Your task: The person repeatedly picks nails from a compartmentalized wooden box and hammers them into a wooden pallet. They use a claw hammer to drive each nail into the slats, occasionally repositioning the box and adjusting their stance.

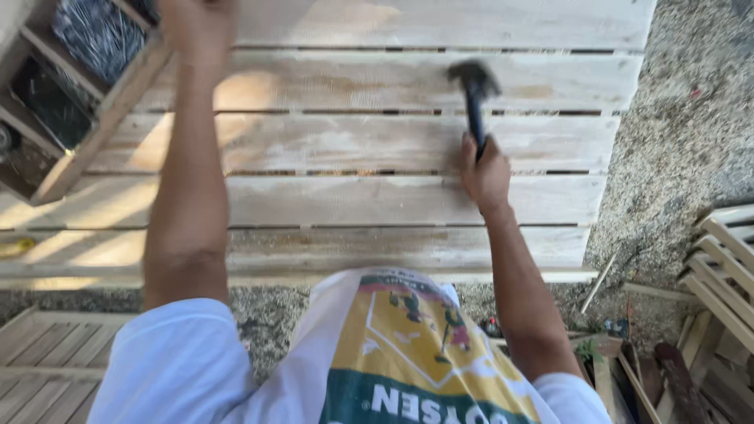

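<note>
Closest to the lens, white sleeves and an apron [408, 353] printed in yellow and green fill the bottom of the view, with both bare arms reaching away from it.

Beyond the arms lies the biggest thing here, a pale wooden slatted panel [353, 200], its boards running left to right with narrow dark gaps between them. It spreads under and around both hands, over gravel ground [675, 141].

Off to the left of the left hand [196, 23] sits a wooden box [94, 118] with compartments holding dark nails; the hand is at the panel's far boards, just beside the box's edge. Its fingers run out of the top of the view, so I cannot tell whether they are closed on anything.

To the right of the hammer grip and nearer the body, loose wood offcuts [722, 267] lie stacked on the gravel.

Over the panel's right half, the right hand [485, 177] is wrapped tight round the dark handle of a hammer [474, 94]. From the fist the handle points away from the body, and the blurred black head hangs over a far board, above the fist in view.
</note>
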